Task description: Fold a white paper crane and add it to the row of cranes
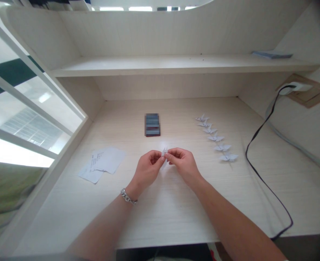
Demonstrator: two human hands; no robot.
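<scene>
My left hand (pixel 148 167) and right hand (pixel 183 164) pinch a small folded paper piece (pixel 164 151) above the desk (pixel 176 210), near six paper cranes (pixel 216 138).

the desk (pixel 176 203) is pale wood-grain laminate, matt and smooth, and the shelf (pixel 176 65) above it has the same finish. the small folded piece (pixel 164 152) pinched between the left hand (pixel 148 169) and right hand (pixel 183 163) is thin white paper, creased, like the row of paper cranes (pixel 216 138). the bracelet (pixel 128 197) is shiny metal chain. the cable (pixel 260 134) looks like dark matt plastic.
</scene>
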